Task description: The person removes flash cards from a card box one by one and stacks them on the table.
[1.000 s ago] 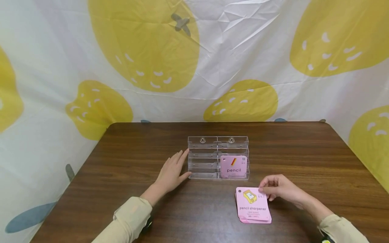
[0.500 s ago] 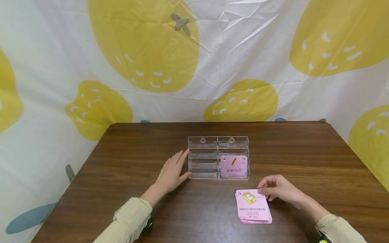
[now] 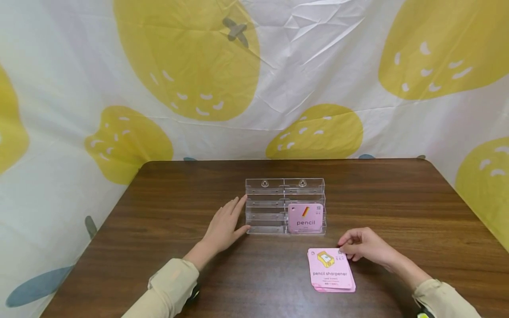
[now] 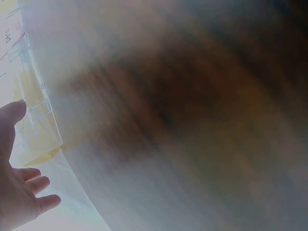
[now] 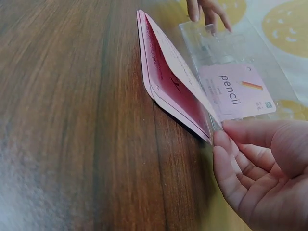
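My right hand (image 3: 367,249) pinches the upper right corner of a pink flashcard reading "pencil sharpener" (image 3: 329,267) between thumb and fingertips. In the right wrist view this flashcard (image 5: 185,72) is lifted at the pinched side, with a gap over the other pink cards (image 5: 156,82) in the pile. A clear plastic rack (image 3: 265,216) with tiered pockets stands farther back. Its bottom right pocket holds a pink "pencil" flashcard (image 3: 305,216). My left hand (image 3: 222,223) lies at the rack's left side, fingers straight, thumb at the lower left corner.
The brown wooden table (image 3: 179,185) extends around the rack and the pile. Behind it hangs a white cloth (image 3: 222,141) printed with yellow fruit. Beige sleeves (image 3: 175,280) cover both forearms.
The top edge of the "pencil sharpener" flashcard sits slightly nearer the person than one second ago. My right hand keeps its pinch with barely any shift; my left hand stays at the rack.
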Demonstrator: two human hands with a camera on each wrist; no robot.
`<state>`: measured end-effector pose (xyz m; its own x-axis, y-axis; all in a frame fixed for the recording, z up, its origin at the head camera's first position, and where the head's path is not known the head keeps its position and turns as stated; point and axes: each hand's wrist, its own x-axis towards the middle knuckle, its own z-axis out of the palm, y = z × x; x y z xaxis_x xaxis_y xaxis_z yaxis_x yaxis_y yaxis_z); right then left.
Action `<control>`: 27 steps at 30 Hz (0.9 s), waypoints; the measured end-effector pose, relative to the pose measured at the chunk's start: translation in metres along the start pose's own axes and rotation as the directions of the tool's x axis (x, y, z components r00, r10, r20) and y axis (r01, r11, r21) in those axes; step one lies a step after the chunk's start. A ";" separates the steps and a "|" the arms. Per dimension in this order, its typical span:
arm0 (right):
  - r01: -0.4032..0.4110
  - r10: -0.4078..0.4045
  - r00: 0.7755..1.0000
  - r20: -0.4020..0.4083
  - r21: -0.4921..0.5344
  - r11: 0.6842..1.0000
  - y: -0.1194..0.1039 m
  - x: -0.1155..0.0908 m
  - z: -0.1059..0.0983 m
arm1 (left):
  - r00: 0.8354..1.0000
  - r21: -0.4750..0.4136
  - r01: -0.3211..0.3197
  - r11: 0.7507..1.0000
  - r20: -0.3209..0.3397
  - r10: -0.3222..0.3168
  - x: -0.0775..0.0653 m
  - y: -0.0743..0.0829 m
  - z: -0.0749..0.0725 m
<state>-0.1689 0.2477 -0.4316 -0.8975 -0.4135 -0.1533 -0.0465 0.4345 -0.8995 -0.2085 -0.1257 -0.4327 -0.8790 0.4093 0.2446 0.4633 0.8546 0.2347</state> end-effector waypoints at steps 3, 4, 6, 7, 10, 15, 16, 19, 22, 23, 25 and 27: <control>-0.020 0.020 1.000 -0.021 0.004 1.000 -0.001 -0.001 -0.002 | 1.000 -0.003 0.004 1.000 0.005 -0.004 0.000 0.000 0.000; -0.022 0.022 0.999 -0.028 0.001 1.000 -0.001 -0.001 -0.003 | 1.000 -0.004 0.004 1.000 0.005 -0.004 0.000 0.001 0.000; -0.025 0.025 0.999 -0.043 -0.003 1.000 -0.001 -0.002 -0.006 | 1.000 -0.006 0.005 1.000 0.008 -0.005 0.000 0.001 0.000; -0.028 0.028 0.998 -0.052 -0.006 1.000 -0.002 -0.002 -0.007 | 1.000 -0.007 0.005 1.000 0.008 -0.005 0.000 0.001 0.000; -0.022 0.020 0.998 -0.067 -0.018 1.000 -0.004 -0.001 -0.011 | 1.000 -0.004 0.004 1.000 0.005 -0.004 0.000 0.000 0.000; 0.021 -0.022 0.997 -0.072 -0.024 1.000 -0.012 0.004 -0.015 | 1.000 0.006 0.000 1.000 -0.001 0.000 0.000 -0.001 0.001; 0.025 -0.027 0.997 -0.073 -0.024 0.999 -0.015 0.005 -0.016 | 1.000 0.007 0.000 1.000 -0.001 0.000 0.000 -0.001 0.001; 0.045 -0.048 0.996 -0.071 -0.044 0.998 -0.022 0.010 -0.019 | 1.000 0.010 0.000 1.000 0.000 0.000 0.000 -0.002 0.001; 0.059 -0.065 0.995 -0.076 -0.075 0.995 -0.030 0.014 -0.022 | 1.000 0.012 0.001 1.000 0.002 -0.001 0.001 -0.002 0.002; 0.066 -0.073 0.994 -0.079 -0.087 0.994 -0.033 0.015 -0.022 | 1.000 0.013 0.000 1.000 0.000 0.000 0.001 -0.002 0.002; 0.076 -0.086 0.993 -0.087 -0.105 0.992 -0.037 0.018 -0.023 | 1.000 0.011 -0.002 1.000 0.000 0.002 0.001 -0.001 0.001; 0.083 -0.095 0.991 -0.095 -0.121 0.989 -0.041 0.020 -0.023 | 1.000 0.011 -0.003 1.000 0.000 0.003 0.001 -0.001 0.001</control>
<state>-0.1955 0.2400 -0.3879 -0.9266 -0.3750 -0.0276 -0.1737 0.4921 -0.8530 -0.2099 -0.1262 -0.4339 -0.8776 0.4120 0.2451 0.4647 0.8567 0.2238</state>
